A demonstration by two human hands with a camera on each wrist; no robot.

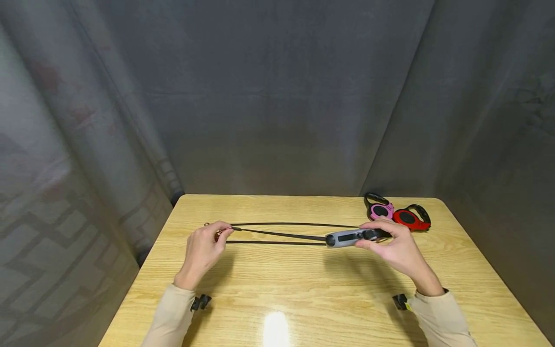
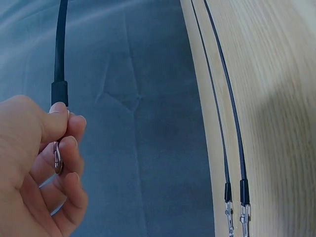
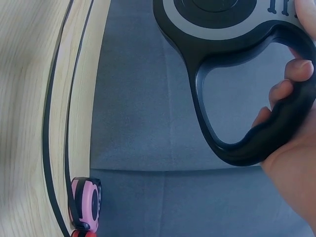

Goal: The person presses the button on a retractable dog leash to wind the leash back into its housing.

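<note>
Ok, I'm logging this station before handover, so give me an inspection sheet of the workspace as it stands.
Surface: light wooden table with a glare spot near the front edge.
Job's things: grey retractable leash, its black tape drawn out leftward to a metal clip.
Clutter: pink leash and red leash at the far right corner, side by side; their tapes lie along the table.
Grips: left hand pinches the clip end; right hand holds the grey leash's handle.
Cables: nothing seen besides the leash tapes.
Surroundings: grey fabric backdrop on all sides.
</note>
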